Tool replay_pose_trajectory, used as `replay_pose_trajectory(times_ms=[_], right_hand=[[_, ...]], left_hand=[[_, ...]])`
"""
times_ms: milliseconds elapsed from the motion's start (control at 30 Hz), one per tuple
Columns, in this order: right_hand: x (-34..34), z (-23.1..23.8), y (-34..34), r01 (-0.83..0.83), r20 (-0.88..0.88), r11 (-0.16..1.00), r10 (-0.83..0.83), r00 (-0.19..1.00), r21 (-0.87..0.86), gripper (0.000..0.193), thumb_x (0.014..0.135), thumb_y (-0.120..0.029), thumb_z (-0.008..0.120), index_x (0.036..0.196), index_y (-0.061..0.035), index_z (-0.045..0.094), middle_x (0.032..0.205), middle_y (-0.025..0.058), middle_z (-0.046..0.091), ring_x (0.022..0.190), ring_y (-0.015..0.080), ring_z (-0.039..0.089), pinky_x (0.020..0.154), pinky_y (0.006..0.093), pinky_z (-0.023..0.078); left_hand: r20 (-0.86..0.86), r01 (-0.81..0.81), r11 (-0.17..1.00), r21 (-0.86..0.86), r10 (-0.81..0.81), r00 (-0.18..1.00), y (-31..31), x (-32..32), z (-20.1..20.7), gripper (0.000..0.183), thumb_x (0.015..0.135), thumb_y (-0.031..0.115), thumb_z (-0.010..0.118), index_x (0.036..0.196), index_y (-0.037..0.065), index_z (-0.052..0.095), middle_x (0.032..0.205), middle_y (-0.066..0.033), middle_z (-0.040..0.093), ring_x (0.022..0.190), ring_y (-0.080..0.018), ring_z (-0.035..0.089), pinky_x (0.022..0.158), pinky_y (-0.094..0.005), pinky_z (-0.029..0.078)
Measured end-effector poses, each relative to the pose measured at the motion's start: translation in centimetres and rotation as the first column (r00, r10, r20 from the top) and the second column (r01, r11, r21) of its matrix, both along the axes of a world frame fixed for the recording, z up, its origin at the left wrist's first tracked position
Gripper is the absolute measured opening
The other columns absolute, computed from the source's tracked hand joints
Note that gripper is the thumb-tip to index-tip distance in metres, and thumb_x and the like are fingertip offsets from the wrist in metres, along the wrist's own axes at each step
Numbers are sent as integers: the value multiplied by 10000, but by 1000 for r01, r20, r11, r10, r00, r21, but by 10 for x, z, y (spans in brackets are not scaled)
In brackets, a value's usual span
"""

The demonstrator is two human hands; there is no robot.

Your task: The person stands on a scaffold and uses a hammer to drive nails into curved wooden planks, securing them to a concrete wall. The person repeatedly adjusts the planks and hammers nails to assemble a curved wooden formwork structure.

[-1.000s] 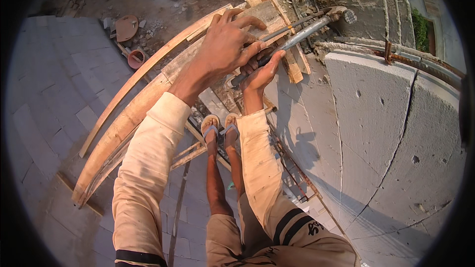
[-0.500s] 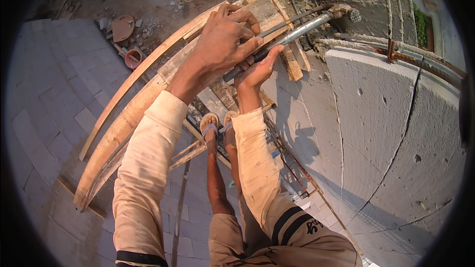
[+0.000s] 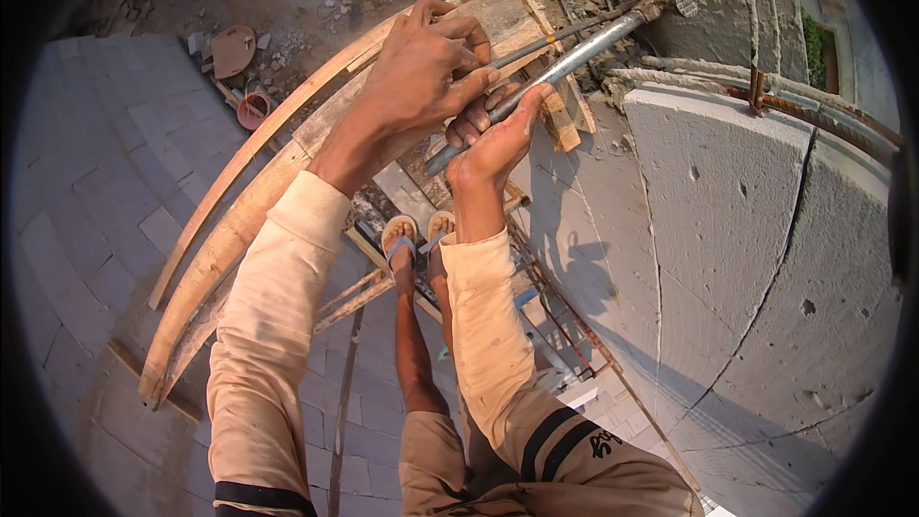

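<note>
At upper centre of the frame a long grey metal pipe [image 3: 565,62] slants from mid-frame up toward the upper right, its far end resting at the rough concrete wall [image 3: 756,191]. Its surface is dull and smooth. The left hand [image 3: 421,67] is closed over the top of the pipe's near part; the right hand [image 3: 493,134] is wrapped around it from below, just beside the left. Two hands, one pipe, two sandalled feet [image 3: 418,235] on a wooden plank. Left of the hands curve two long bent wooden boards [image 3: 239,220]. Paved ground [image 3: 105,182] lies far below at left; the grey wall fills the right.
</note>
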State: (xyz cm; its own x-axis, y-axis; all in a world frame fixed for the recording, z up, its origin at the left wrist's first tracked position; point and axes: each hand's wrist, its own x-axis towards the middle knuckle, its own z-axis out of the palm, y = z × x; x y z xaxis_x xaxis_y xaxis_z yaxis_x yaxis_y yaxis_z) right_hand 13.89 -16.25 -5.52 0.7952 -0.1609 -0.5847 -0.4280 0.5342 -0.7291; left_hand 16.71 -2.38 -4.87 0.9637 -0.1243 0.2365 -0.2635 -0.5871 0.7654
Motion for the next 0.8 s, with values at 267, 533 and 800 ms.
replay_pose_trajectory(times_ms=[267, 533, 800], right_hand=[[9, -11, -1, -22, 42, 1000, 22, 999, 7, 650, 1053, -808, 448, 903, -177, 485, 664, -50, 410, 489, 81, 362, 444, 263, 261], [-4, 1, 2, 18, -60, 999, -20, 998, -41, 643, 1065, -790, 441, 1023, -154, 528, 687, -38, 415, 489, 93, 364, 447, 268, 274], [9, -38, -13, 2, 149, 947, 48, 988, -320, 655, 1105, -697, 488, 919, -71, 540, 837, -24, 456, 762, 126, 453, 649, 351, 436]], left_hand=[[-26, 26, 999, -29, -27, 999, 1, 3, -1, 410, 959, 417, 716, 842, 38, 822, 1095, -19, 747, 1307, -386, 539, 1074, -554, 458], [-62, 45, 999, -13, -46, 997, 5, -1, -3, 395, 938, 428, 742, 873, 52, 843, 1109, 1, 749, 1330, -387, 540, 1089, -543, 457], [-125, 34, 999, 29, -31, 992, 2, 4, 12, 359, 960, 397, 759, 890, 52, 834, 1147, -11, 749, 1309, -378, 557, 1079, -522, 472]])
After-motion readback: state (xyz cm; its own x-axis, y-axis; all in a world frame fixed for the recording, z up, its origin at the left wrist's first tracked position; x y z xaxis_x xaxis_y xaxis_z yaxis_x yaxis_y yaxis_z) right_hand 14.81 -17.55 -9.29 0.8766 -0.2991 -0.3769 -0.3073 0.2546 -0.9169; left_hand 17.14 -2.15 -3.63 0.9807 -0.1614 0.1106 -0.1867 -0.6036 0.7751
